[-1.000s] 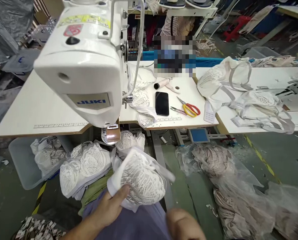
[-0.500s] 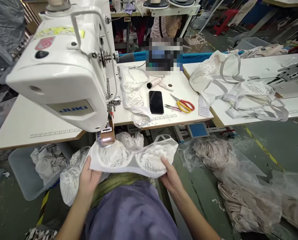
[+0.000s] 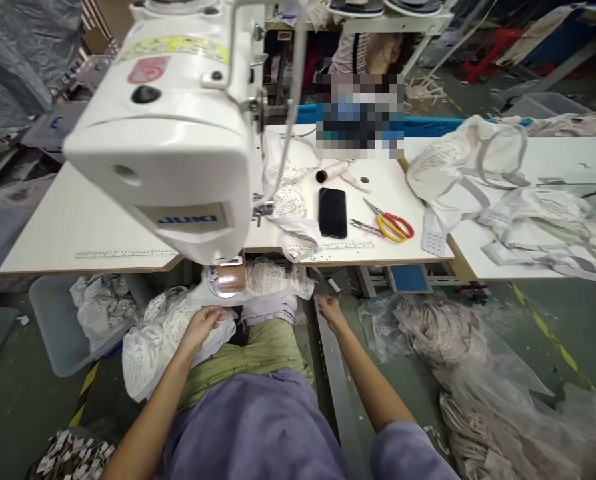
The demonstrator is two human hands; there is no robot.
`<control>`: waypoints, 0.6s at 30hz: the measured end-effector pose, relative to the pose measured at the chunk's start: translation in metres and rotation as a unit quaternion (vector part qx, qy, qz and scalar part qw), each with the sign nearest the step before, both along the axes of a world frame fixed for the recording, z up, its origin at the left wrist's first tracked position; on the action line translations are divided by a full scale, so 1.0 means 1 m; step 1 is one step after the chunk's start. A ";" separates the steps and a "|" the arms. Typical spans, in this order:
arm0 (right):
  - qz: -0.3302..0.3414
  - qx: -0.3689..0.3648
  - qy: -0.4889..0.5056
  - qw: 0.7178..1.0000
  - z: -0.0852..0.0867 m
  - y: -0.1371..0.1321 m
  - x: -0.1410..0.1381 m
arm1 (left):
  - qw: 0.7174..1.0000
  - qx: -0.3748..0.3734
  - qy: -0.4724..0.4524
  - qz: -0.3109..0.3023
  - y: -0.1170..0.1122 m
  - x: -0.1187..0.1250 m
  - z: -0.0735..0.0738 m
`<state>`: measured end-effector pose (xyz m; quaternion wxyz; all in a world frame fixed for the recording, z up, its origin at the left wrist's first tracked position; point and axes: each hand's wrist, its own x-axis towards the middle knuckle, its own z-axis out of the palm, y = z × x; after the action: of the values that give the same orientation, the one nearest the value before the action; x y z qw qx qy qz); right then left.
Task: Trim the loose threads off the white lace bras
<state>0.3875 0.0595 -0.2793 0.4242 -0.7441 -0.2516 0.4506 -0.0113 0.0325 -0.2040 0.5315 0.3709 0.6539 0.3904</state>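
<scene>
My left hand (image 3: 205,327) is closed, its fingers curled together at the edge of white lace bras (image 3: 151,340) heaped beside and on my lap. Whether it grips fabric is unclear. My right hand (image 3: 331,312) is also closed, fingertips pinched, just right of a white lace bra (image 3: 268,277) that lies at the front of the sewing machine (image 3: 163,167). A small gap shows between that hand and the bra; anything in its fingers is too small to make out. The machine's brown plate (image 3: 231,277) sits over the bra's left part.
On the table (image 3: 113,220) lie a phone (image 3: 333,213), scissors (image 3: 393,225), a thread spool (image 3: 333,171) and another bra (image 3: 288,200). More bras (image 3: 533,213) rest at right. A plastic bin (image 3: 53,327) stands at left; bagged fabric (image 3: 433,327) covers floor at right.
The bra that both hands held spread out is out of my right hand. My hands have drawn in and closed, and the lap heap looks larger. The view has shifted, with the machine further right.
</scene>
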 end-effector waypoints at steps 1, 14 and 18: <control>0.014 -0.013 -0.019 1.000 -0.004 -0.007 -0.001 | 0.998 0.008 0.051 -0.018 -0.015 -0.012 0.001; 0.511 0.149 -0.121 0.838 0.060 0.003 -0.177 | 0.824 0.113 0.518 -0.202 -0.133 -0.067 -0.012; 0.566 0.081 -0.113 0.812 0.052 0.022 -0.278 | 0.802 0.136 0.542 -0.210 -0.133 -0.063 -0.016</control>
<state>0.1095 0.0811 -0.2269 0.1213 -0.4784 -0.7106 0.5015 -0.0742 -0.1008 -0.2198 0.1033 0.7189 0.6815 0.0894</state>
